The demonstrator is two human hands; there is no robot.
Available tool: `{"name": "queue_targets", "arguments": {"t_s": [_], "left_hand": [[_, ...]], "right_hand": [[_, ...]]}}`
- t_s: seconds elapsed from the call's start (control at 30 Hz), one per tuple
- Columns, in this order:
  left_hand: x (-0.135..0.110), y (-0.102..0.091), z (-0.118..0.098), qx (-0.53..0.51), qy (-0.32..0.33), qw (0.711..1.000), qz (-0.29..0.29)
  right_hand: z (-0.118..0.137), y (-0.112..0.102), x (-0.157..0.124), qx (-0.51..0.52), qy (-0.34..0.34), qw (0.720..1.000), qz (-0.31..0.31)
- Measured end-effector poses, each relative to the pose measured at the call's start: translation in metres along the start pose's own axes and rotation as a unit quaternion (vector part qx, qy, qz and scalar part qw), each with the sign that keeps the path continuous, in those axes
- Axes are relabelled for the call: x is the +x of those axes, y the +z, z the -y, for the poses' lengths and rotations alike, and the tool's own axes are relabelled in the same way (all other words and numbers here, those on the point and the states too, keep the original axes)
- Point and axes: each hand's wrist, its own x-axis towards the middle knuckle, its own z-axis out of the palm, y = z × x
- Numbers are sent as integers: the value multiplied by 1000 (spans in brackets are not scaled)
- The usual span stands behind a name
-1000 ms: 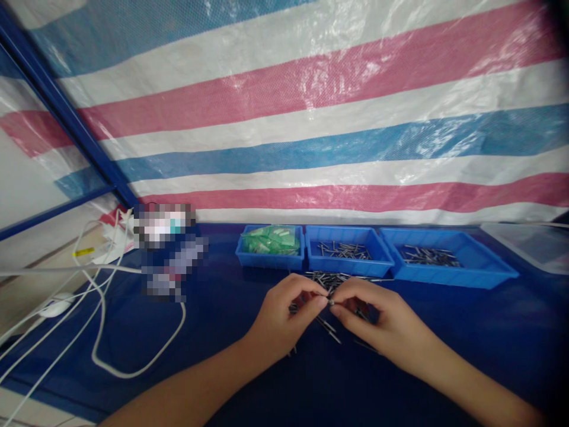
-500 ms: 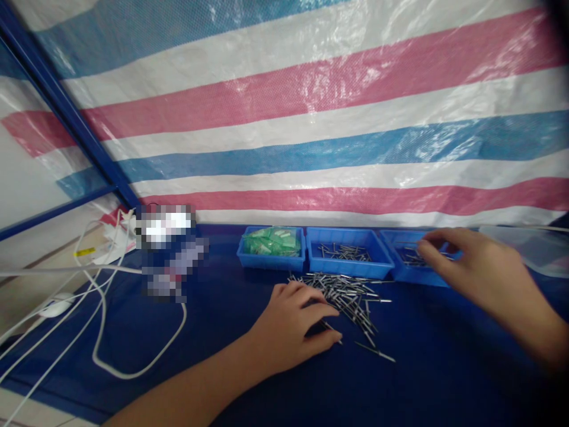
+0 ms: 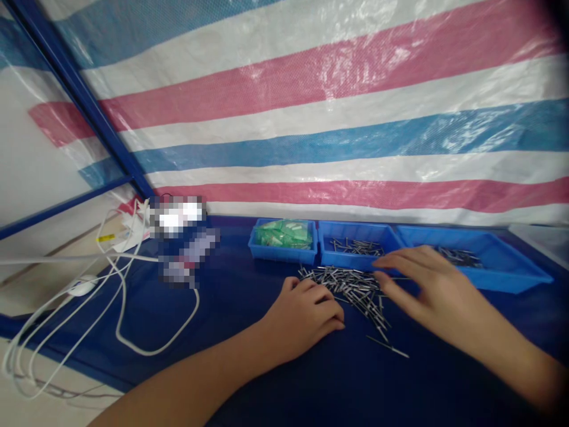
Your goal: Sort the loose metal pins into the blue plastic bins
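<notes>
A pile of thin metal blind rivets [image 3: 355, 287] lies on the dark blue tabletop [image 3: 355, 391]. My left hand [image 3: 306, 320] rests at the left side of this pile, its fingers curled and the thumb pressed in; whatever they hold is hidden. At the right edge of the pile hovers my right hand [image 3: 431, 290], thumb and forefinger apart with nothing visible between them. One loose rivet [image 3: 387, 346] lies in front of the pile. Behind it, the middle blue bin [image 3: 351, 261] and the right blue bin [image 3: 502, 279] each hold several rivets.
A left blue bin [image 3: 282, 255] contains a green plastic packet [image 3: 284, 234]. White cables [image 3: 155, 353] loop over the table's left side, beside blurred-out items [image 3: 178, 216]. A blue frame post [image 3: 89, 107] and a striped plastic sheet [image 3: 311, 142] stand behind.
My right hand has moved left and down from the right bin to the pile's edge. My left thumb has closed toward the fingers, covering a rivet seen there before. The view has shifted slightly.
</notes>
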Motion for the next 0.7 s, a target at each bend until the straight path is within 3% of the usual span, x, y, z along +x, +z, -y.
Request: {"name": "queue_targets", "arguments": {"t_s": [0.1,0.2,0.37,0.5,0.7], "left_hand": [[1,0,0,1,-18,1000,-9],[2,-2,-1,-36,-47,997,-52],[1,-10,-8,-174,-39,973,-145],[-2,-11,-14,-241,-14,960,-145],[-2,-10,-13,-261,-73,951,-151]], "right_hand": [[26,8,-2,77,-60,991,87],[37,13,-3,112,-65,984,124],[41,16,-3,166,-49,981,91],[48,19,-5,226,-50,972,47],[52,18,-9,296,26,955,-3]]}}
